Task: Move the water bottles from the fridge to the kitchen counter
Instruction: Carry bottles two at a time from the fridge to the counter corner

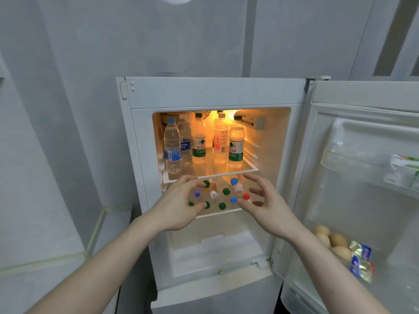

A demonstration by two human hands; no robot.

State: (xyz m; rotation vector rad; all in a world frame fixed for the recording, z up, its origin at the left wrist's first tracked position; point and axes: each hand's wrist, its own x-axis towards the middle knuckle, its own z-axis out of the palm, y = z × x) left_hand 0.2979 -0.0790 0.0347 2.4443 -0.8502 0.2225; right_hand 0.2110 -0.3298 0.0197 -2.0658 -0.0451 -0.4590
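The fridge (215, 94) stands open, its door (362, 177) swung to the right. Water bottles fill two levels: five stand upright on the upper shelf (226, 172), and a crowd of them sits on the lower shelf (217, 211), seen mostly as coloured caps.

Both hands reach for the lower group with fingers spread and loosely curved, holding nothing. The left hand (179, 207) hovers over the green-capped bottles at the front left (206, 205); the right hand (265, 205) is by the red cap (246, 196) and the blue cap (233, 200).

The step in hand looks like a two-handed pick. It goes best taking front-row bottles first, each hand closing around the neck just under the cap, then lifting straight up so neighbours stay standing. Whether any fingertip already touches a cap is hard to tell, since the fingers overlap them. The upper shelf's edge hangs close above, so the lift should be short before drawing outward.
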